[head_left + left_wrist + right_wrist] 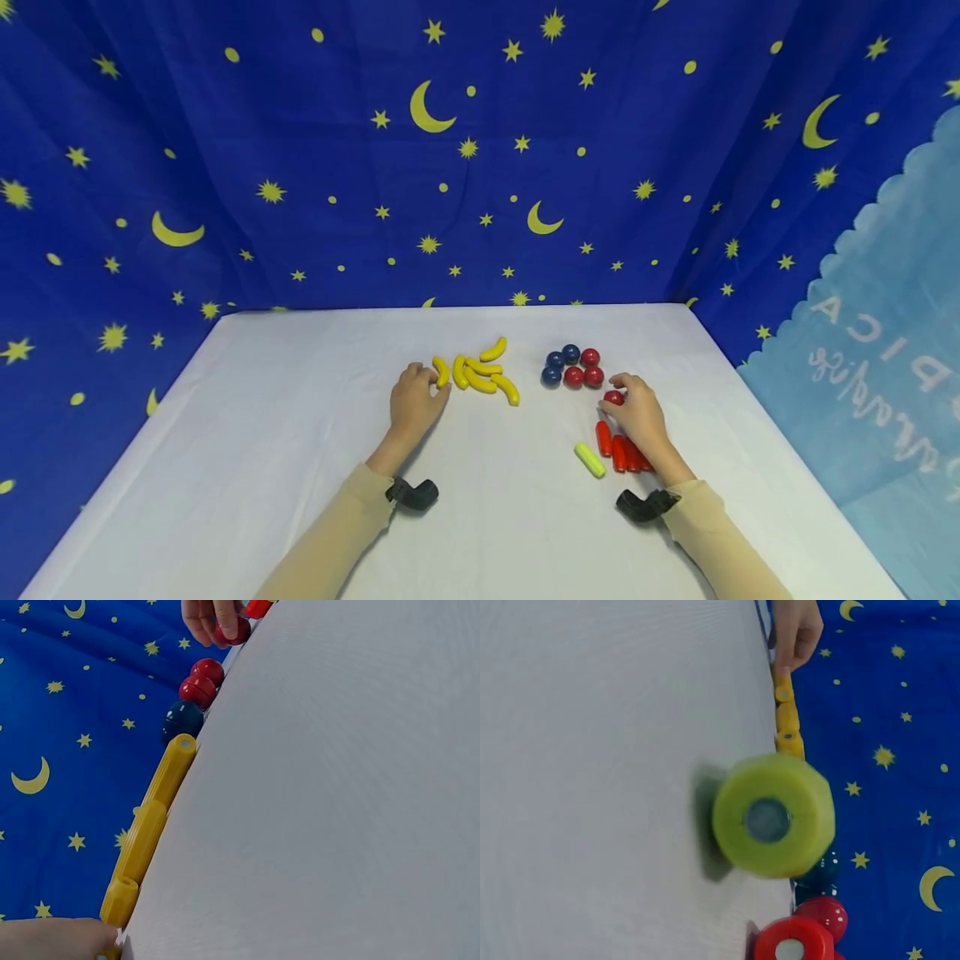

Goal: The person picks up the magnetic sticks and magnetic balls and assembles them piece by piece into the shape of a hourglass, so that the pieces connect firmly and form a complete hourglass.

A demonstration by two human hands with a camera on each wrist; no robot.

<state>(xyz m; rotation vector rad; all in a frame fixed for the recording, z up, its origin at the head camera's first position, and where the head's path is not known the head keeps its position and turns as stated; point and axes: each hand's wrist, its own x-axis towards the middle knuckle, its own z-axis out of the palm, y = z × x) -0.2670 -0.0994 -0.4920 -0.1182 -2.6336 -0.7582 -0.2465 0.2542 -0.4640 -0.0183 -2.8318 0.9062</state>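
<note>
My left hand (414, 407) pinches a short curved yellow rod (441, 372) at the left end of a loose group of similar curved yellow rods (480, 381). In the left wrist view, only part of this hand shows at the lower left. With thumb and fingers, my right hand (639, 410) holds a red ball (613, 397) just above several straight red rods (619, 453), partly covering them. Beyond it sit more red balls (573, 377) and several dark blue balls (555, 359), bunched together.
A lime-green rod (589, 460) lies left of the red rods; the right wrist view shows its round end with a grey disc. Everything rests on a white-covered table (300, 467). A blue curtain with moons and stars (465, 175) stands behind, and a light blue cloth (900, 333) hangs at right.
</note>
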